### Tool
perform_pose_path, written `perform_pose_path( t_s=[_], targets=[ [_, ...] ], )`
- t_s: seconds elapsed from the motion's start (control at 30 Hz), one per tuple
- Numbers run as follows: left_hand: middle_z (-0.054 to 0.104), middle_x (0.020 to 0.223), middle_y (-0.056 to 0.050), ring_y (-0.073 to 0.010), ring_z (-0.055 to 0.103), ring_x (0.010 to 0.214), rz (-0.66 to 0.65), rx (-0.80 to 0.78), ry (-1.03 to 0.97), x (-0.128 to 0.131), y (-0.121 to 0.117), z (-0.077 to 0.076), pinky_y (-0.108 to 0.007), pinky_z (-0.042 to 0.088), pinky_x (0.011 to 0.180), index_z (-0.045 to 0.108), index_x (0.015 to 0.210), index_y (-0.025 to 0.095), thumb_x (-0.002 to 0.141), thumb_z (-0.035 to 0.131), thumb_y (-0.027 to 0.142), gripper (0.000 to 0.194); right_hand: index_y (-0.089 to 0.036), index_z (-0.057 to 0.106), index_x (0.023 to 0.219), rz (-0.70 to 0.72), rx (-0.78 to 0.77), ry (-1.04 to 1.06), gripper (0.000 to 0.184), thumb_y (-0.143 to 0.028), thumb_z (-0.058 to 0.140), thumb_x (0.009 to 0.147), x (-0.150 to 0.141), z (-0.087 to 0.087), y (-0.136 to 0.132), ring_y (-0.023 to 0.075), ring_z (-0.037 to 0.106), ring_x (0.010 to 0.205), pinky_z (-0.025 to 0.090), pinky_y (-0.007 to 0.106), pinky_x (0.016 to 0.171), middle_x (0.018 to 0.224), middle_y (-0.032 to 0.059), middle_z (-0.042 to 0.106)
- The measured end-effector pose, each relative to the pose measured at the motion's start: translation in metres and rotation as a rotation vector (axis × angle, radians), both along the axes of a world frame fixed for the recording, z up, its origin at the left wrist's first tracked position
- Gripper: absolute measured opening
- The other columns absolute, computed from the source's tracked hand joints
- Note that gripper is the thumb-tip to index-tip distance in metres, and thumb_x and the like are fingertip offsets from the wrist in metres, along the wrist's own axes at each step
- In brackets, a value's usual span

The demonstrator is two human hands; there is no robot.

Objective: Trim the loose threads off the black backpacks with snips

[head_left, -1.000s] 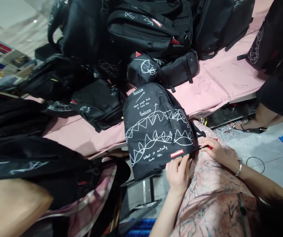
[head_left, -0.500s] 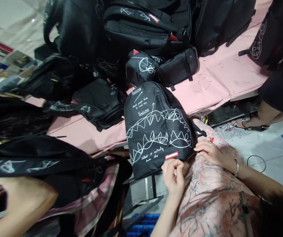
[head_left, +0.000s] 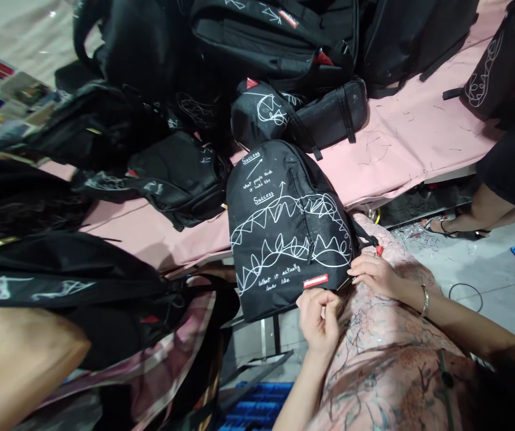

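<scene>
A black backpack with white scribbled lines, the word "Success" and a small red label lies tilted from the pink table's edge toward my lap. My left hand is closed at its bottom edge, just below the red label, with the fingers curled over the fabric. At the lower right corner of the bag, my right hand has its fingers bent and pressed together. A thin pale line shows by those fingertips; what they pinch is too small to make out. A red tag sits just above the right hand.
Several black backpacks and smaller black bags crowd the pink table. At left, another person's arm is beside a black bag. A person's leg stands at right. Blue crates rest on the floor.
The view has shifted slightly. My right hand has edged a little closer to the bag's corner, while my left hand keeps its place. The other person's arm at left has moved a little.
</scene>
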State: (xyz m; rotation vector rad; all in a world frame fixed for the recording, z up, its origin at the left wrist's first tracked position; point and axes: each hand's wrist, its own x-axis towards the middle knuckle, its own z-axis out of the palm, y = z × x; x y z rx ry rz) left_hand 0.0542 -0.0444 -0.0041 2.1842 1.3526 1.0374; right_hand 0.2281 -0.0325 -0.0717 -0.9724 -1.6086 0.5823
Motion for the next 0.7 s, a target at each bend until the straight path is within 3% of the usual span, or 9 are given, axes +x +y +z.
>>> perform_pose_path(
  t_s=[0.13, 0.27, 0.3, 0.33, 0.4, 0.5, 0.53, 0.6, 0.7],
  targets=[
    [0.052, 0.066, 0.000, -0.0141, 0.049, 0.067, -0.084, -0.037, -0.059, 0.003, -0.001, 0.006, -0.032, 0.039, 0.069, 0.053, 0.070, 0.019, 0.082, 0.046, 0.019, 0.013, -0.021, 0.064, 0.083, -0.021, -0.036, 0.037, 0.011, -0.021, 0.053, 0.084, 0.000, 0.002, 0.001, 0.0175, 0.059, 0.075, 0.047, 0.033, 0.068, 0.081, 0.0054, 0.065],
    [0.054, 0.063, 0.000, -0.0137, 0.051, 0.062, -0.487, -0.050, -0.038, -0.010, 0.003, 0.023, -0.034, 0.040, 0.069, 0.054, 0.068, 0.020, 0.083, 0.043, 0.019, 0.018, -0.022, 0.061, 0.084, -0.139, -0.230, 0.220, 0.010, -0.016, 0.056, 0.078, 0.004, 0.000, -0.002, 0.0172, 0.058, 0.082, 0.048, 0.033, 0.074, 0.084, 0.0032, 0.063],
    [0.055, 0.062, 0.000, -0.0140, 0.052, 0.062, -0.539, -0.023, 0.005, -0.017, 0.005, 0.027, -0.035, 0.040, 0.071, 0.055, 0.067, 0.021, 0.083, 0.043, 0.020, 0.019, -0.022, 0.060, 0.086, -0.181, -0.304, 0.260, 0.012, -0.016, 0.056, 0.076, 0.006, -0.003, -0.002, 0.0171, 0.058, 0.082, 0.048, 0.033, 0.075, 0.085, 0.0029, 0.062],
    [0.057, 0.065, -0.001, -0.0152, 0.055, 0.067, -0.527, 0.026, 0.067, -0.024, 0.008, 0.030, -0.037, 0.041, 0.076, 0.057, 0.069, 0.021, 0.082, 0.045, 0.021, 0.017, -0.021, 0.060, 0.088, -0.218, -0.378, 0.291, 0.015, -0.017, 0.056, 0.075, 0.008, -0.006, -0.002, 0.0172, 0.058, 0.083, 0.048, 0.033, 0.075, 0.086, 0.0027, 0.062],
    [0.063, 0.088, -0.007, -0.0224, 0.058, 0.092, -0.352, 0.134, 0.241, -0.041, 0.017, 0.031, -0.044, 0.037, 0.089, 0.060, 0.088, 0.022, 0.080, 0.054, 0.028, 0.012, -0.021, 0.058, 0.092, -0.275, -0.485, 0.335, 0.019, -0.018, 0.056, 0.074, 0.010, -0.014, -0.002, 0.0174, 0.058, 0.083, 0.048, 0.034, 0.076, 0.088, 0.0029, 0.062],
    [0.044, 0.131, -0.020, -0.0348, 0.035, 0.126, -0.104, 0.166, 0.543, -0.063, 0.035, 0.019, -0.058, 0.020, 0.101, 0.046, 0.123, 0.017, 0.076, 0.058, 0.043, 0.056, -0.020, 0.057, 0.094, -0.303, -0.531, 0.389, 0.020, -0.021, 0.055, 0.075, 0.010, -0.022, 0.001, 0.0183, 0.058, 0.083, 0.049, 0.035, 0.074, 0.092, 0.0043, 0.061],
    [0.040, 0.134, -0.021, -0.0351, 0.032, 0.127, -0.097, 0.148, 0.605, -0.069, 0.042, 0.013, -0.058, 0.019, 0.102, 0.042, 0.127, 0.016, 0.077, 0.056, 0.045, 0.060, -0.020, 0.057, 0.095, -0.298, -0.531, 0.405, 0.020, -0.022, 0.055, 0.075, 0.009, -0.022, 0.002, 0.0184, 0.058, 0.082, 0.050, 0.034, 0.072, 0.093, 0.0052, 0.061],
    [0.049, 0.129, -0.019, -0.0308, 0.041, 0.123, -0.145, 0.139, 0.612, -0.079, 0.055, 0.004, -0.052, 0.029, 0.101, 0.043, 0.127, 0.016, 0.081, 0.052, 0.038, 0.052, -0.020, 0.057, 0.099, -0.271, -0.539, 0.436, 0.023, -0.025, 0.055, 0.076, 0.006, -0.019, 0.003, 0.0175, 0.059, 0.075, 0.051, 0.031, 0.064, 0.095, 0.0069, 0.062],
    [0.063, 0.111, -0.012, -0.0233, 0.059, 0.105, -0.142, 0.169, 0.450, -0.091, 0.070, 0.012, -0.036, 0.046, 0.090, 0.053, 0.116, 0.017, 0.083, 0.051, 0.028, 0.035, -0.020, 0.057, 0.104, -0.235, -0.591, 0.491, 0.029, -0.032, 0.055, 0.077, 0.005, -0.009, 0.003, 0.0123, 0.054, 0.054, 0.048, 0.026, 0.047, 0.090, 0.0062, 0.064]
  ],
)
